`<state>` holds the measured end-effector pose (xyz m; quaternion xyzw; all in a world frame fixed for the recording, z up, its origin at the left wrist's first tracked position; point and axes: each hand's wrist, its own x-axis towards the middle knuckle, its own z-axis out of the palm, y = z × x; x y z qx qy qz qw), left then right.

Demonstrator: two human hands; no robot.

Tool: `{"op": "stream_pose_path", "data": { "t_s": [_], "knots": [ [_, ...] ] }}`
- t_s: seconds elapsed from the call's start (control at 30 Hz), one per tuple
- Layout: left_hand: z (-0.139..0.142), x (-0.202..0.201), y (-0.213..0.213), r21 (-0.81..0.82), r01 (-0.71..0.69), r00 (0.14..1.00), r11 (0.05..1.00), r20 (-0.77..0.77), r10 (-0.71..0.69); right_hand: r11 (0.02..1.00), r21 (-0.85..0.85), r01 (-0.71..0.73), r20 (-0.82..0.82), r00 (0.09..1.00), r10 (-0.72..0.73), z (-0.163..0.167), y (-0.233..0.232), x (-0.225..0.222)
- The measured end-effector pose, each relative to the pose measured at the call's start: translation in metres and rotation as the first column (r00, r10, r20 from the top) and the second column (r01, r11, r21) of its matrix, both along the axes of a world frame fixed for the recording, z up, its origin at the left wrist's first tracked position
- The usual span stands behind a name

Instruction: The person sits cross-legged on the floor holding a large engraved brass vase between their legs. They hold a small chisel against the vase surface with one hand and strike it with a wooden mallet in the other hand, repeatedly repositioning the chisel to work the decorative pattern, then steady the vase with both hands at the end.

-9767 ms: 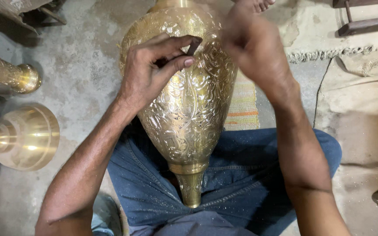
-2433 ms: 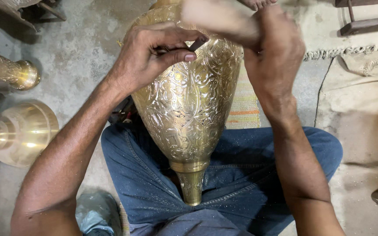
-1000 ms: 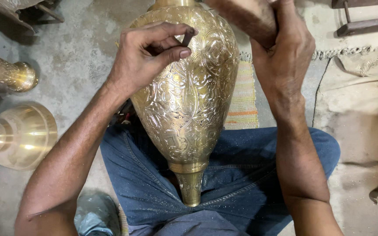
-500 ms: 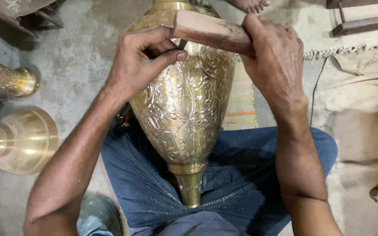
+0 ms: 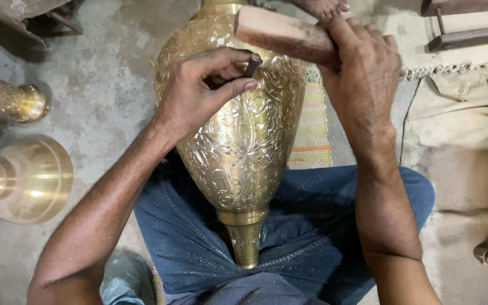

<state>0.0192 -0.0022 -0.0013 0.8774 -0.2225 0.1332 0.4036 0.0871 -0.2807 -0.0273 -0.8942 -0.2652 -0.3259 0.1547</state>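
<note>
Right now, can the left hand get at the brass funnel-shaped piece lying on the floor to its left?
Probably yes, but not freely. Nothing lies between the left hand and the flared brass piece; bare concrete separates them. But the hand is pinching a small dark punch against the engraved brass vase, so it would have to let go first.

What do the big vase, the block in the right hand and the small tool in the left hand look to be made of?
The engraved vase looks like brass: polished yellow metal, shiny, with floral relief. The block in the right hand looks like bare wood, matt reddish brown, with a pale cut end. The punch pinched by the left hand is dark and dull, probably steel; too little shows to be sure.
</note>
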Motion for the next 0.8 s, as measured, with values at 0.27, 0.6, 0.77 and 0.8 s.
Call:
{"op": "stream_pose_path", "data": {
  "t_s": [0.27, 0.6, 0.77, 0.8],
  "knots": [
    [0.006, -0.002, -0.001, -0.033, 0.002, 0.999, 0.999, -0.046, -0.004, 0.593, 0.774, -0.224, -0.099, 0.882, 0.462, -0.012, -0.004, 0.015],
    [0.002, 0.002, 0.002, 0.007, -0.008, 1.000, 1.000, -0.019, 0.008, 0.938, 0.240, -0.251, -0.214, 0.929, 0.303, -0.025, -0.016, 0.018],
    [0.000, 0.005, 0.003, 0.039, -0.001, 0.999, 0.999, 0.052, -0.001, 0.966, 0.168, -0.199, -0.177, 0.957, 0.228, -0.014, -0.009, 0.014],
    [0.000, 0.005, 0.002, 0.055, -0.012, 0.998, 0.998, 0.068, 0.008, 0.994, -0.016, -0.105, -0.053, 0.993, 0.104, -0.010, -0.009, 0.011]
  ]
}}
